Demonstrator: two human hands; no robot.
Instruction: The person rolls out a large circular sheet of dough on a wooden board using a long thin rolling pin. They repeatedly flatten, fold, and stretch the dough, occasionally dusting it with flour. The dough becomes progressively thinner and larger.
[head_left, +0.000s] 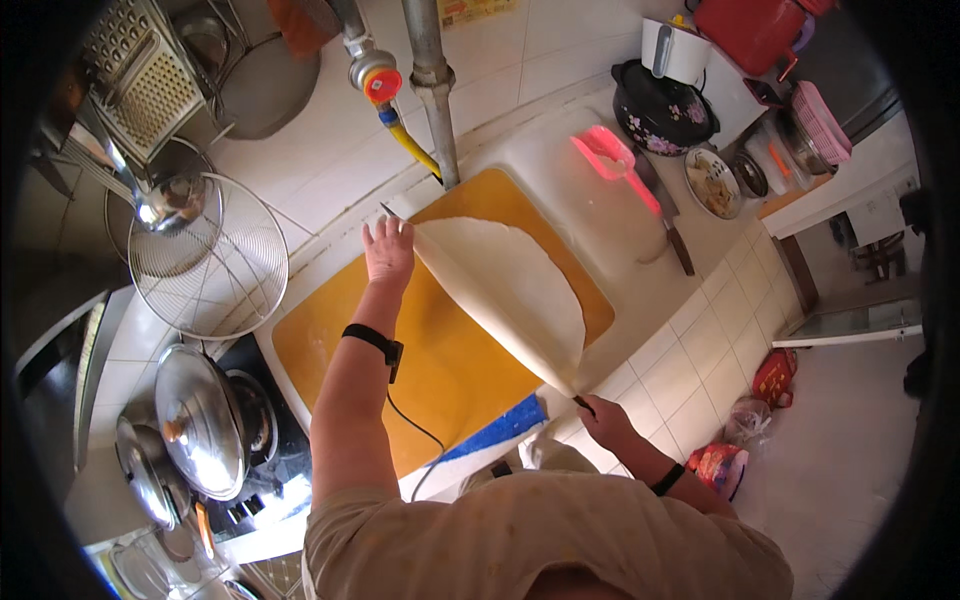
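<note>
A broad sheet of pale dough (517, 262) lies on the orange-yellow board (450, 360), its near edge wrapped around a thin rod, apparently a rolling pin. The rod runs diagonally, mostly hidden by dough. My left hand (390, 251) is over its far end, fingers across it, and a dark tip pokes out beyond them. At the near end, past the board's edge, my right hand (606, 426) grips the dark end of the rolling pin (584, 406). The far side of the sheet spreads flat with an uneven rim.
A pink scoop (611, 157) and a knife (679, 244) lie on the counter to the right, near a bowl of food (711, 182) and a black flowered pot (664, 109). Lidded pans (199, 420) stand on the stove at left. Wire strainers (210, 262) hang above.
</note>
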